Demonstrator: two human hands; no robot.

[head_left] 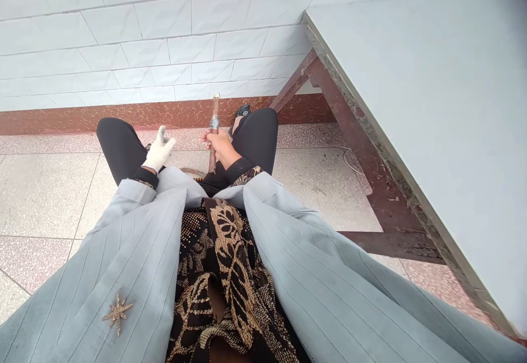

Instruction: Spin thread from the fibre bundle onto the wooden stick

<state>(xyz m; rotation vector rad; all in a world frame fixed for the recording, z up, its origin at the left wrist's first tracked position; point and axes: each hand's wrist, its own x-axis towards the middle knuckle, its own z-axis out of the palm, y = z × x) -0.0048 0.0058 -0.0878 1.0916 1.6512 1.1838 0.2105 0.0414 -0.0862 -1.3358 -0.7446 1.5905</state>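
My right hand [223, 146] is bare and wrapped round a rod-like tool, held upright between my knees. The tool has a dark brown handle [212, 161], a silvery wire-like binding [214, 122] above my fingers, and a clear, glassy-looking upper part [216, 105] with a pale tip. Its exact kind cannot be made out. To the left, my left hand [158, 152] wears a white knitted glove. Its thumb and fingers are apart with nothing between them, near my left knee [119, 143] and clear of the tool.
On the right stands a table with a pale top [432, 88] and a dark red wooden frame [354, 138]. A white tiled wall [164, 17] with a red-brown skirting [66, 118] is in front. Speckled floor tiles [45, 193] lie below, and a thin cord [348, 157] rests near the table frame.
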